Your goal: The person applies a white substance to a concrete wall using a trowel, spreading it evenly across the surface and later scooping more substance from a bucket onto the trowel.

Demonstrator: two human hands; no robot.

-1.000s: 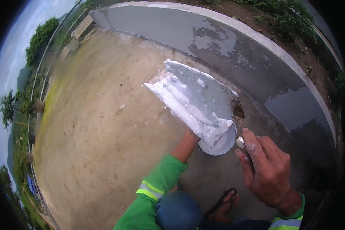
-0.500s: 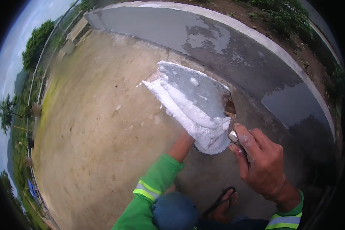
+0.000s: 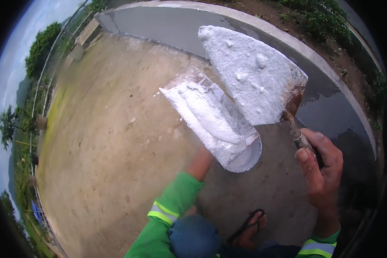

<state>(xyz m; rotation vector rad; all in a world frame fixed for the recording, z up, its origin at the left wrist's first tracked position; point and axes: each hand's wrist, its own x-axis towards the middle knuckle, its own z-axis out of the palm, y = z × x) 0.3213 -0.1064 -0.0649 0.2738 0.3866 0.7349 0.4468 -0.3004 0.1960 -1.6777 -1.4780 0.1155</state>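
In my right hand [image 3: 324,165] is the handle of a broad, tapered trowel [image 3: 253,77]. Its blade is raised, and the face turned up is coated in lumpy white paste, with rust near the handle end. Left of and below it is a flat board [image 3: 193,109] bearing a thick ridge of the same white paste, with scraped streaks along its upper side. My left forearm [image 3: 200,165] reaches in under the board, which hides my left hand and its fingers. A round, whitish rim [image 3: 247,158] shows under the board's near end.
A low, curved wall [image 3: 159,21] with damp dark patches runs along the far and right sides, soil and plants [image 3: 322,21] behind it. Stained concrete floor [image 3: 99,142] lies below. My sandalled foot [image 3: 249,228] and blue-clad knee [image 3: 195,238] are near.
The trowel has lifted off the board and moved up and right with my right hand. Its bare grey face showed before; now the paste-covered face does. My left arm has barely moved.
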